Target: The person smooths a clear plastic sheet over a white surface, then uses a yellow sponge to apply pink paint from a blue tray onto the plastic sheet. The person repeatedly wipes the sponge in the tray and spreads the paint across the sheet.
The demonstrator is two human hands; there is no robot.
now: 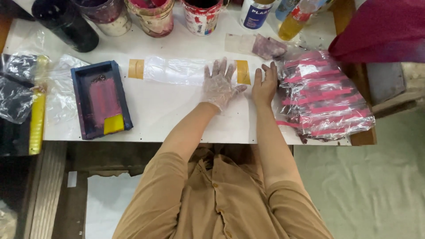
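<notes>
A clear plastic bag lies flat across the middle of the white table, with yellow tape pieces at its two ends. My left hand, in a thin clear glove, presses flat with fingers spread on the bag's right end. Just to its right, my bare right hand rests flat on the table, its fingertips at the edge of a stack of clear bags with pink stripes.
A dark blue screen-printing frame with pink ink and a yellow squeegee lies left. Paint tubs and bottles line the far edge. Crumpled plastic and a yellow tool sit far left. A stained rag lies behind my right hand.
</notes>
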